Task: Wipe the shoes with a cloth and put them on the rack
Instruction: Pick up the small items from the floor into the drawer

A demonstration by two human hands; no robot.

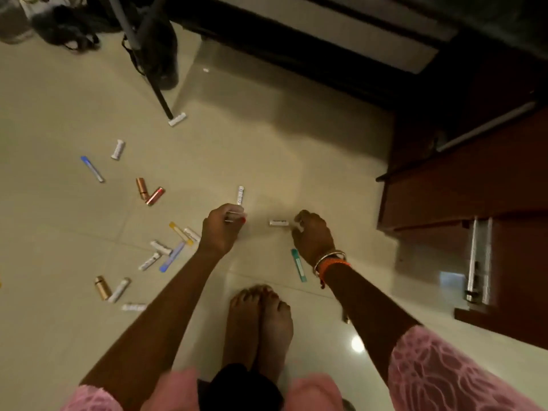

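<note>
- Floor (74,99): pale tiles, small tubes scattered toward its left edge; shoes, cloth, rack: I cannot pick them out.
- Left hand (221,225): curled round a white tube (240,195).
- Right hand (312,235): fingers pinching another white tube (278,223) at floor level.

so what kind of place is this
Probably a room in a home: a glossy tiled floor, dark wooden furniture along one side, and small tubes scattered on the floor. No shoes or cloth identifiable.
</note>
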